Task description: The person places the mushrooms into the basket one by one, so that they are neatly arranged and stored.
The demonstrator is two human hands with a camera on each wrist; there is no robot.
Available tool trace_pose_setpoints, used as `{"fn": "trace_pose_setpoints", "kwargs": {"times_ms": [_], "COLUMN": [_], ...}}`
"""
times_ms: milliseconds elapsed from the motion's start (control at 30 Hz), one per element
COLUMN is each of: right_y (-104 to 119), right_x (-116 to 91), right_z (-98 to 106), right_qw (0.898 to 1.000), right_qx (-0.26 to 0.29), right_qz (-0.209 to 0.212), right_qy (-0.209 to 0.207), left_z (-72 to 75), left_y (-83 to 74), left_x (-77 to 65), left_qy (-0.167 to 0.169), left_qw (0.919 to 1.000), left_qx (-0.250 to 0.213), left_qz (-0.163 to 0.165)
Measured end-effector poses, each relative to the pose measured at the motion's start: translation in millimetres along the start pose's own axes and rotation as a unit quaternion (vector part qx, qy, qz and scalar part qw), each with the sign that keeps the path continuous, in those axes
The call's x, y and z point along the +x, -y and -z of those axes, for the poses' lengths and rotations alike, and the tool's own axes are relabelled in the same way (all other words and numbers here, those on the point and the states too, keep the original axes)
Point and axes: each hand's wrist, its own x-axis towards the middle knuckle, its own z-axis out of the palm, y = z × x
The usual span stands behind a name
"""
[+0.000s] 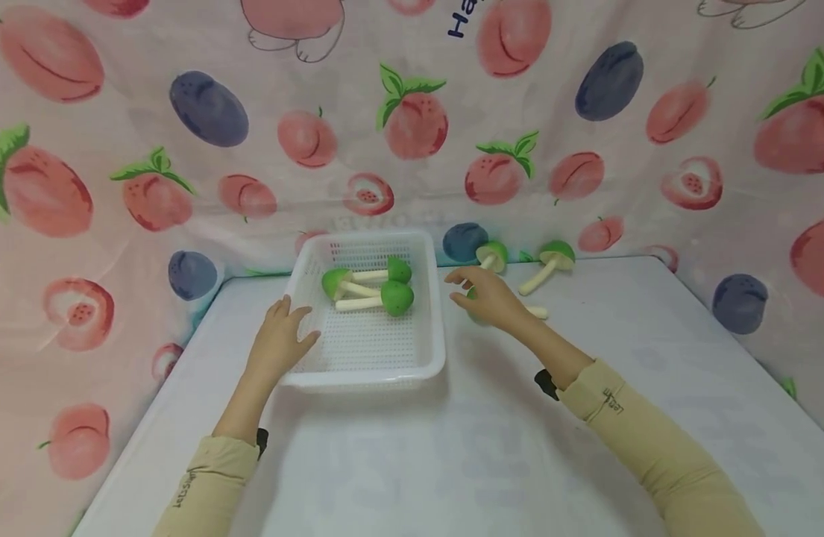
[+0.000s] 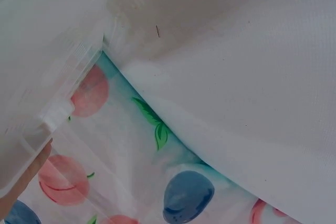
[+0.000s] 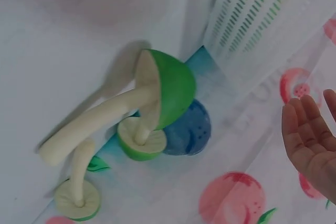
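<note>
Loosely curved hands (image 1: pixel 280 339) (image 1: pixel 488 298), perforated white plastic basket (image 1: pixel 365 335), smooth dome-capped mushrooms (image 1: pixel 397 298)

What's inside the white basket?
Three green-capped mushrooms lie toward the far side of the white basket; its perforated floor shows in front of them. The floor directly beneath them is covered, so I can't see what's there.

A white table (image 1: pixel 412 462) fills the near middle, bordered at the far, left and right sides by a cloth (image 1: pixel 358 97) printed with peaches (image 1: pixel 494 180) and blue plums (image 1: pixel 209 108).
</note>
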Motion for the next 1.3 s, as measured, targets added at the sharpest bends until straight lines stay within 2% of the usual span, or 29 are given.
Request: {"fn": "trace_pose_setpoints", "kwargs": {"times_ms": [467,633,767,900,1167,1300], "right_y": [-34.5,-54.0,-70.4,-84.4,-106.0,-116.5], "right_x": [-17.0,-21.7,-22.2,-23.4,-25.2,-23.9], "right_z": [6.0,7.3,10.4,12.2,12.9,11.6], "right_qw": [0.999,0.999,0.997,0.996,0.995,0.993], "right_qx": [0.01,-0.022,-0.047,-0.048,-0.053,-0.062], "right_qz": [-0.029,-0.028,-0.052,-0.077,-0.085,-0.09], "right_qy": [-0.009,-0.021,-0.011,0.0,0.016,0.053], "left_z": [-1.0,-1.1,-1.0,-1.5,-0.7,-1.4], "left_y": [0.1,-1.2,-1.4,-0.4,0.6,0.5], "left_x": [-0.8,-0.7,-0.3,0.2,-0.6,-0.9], "left_qy": [-0.004,-0.008,-0.009,-0.006,-0.003,-0.005], "left_qw": [1.0,0.9999,0.9999,1.0,1.0,0.9999], "left_qx": [-0.005,-0.006,-0.004,-0.003,-0.007,-0.008], "left_qz": [0.006,0.004,0.004,0.004,0.005,0.005]}}
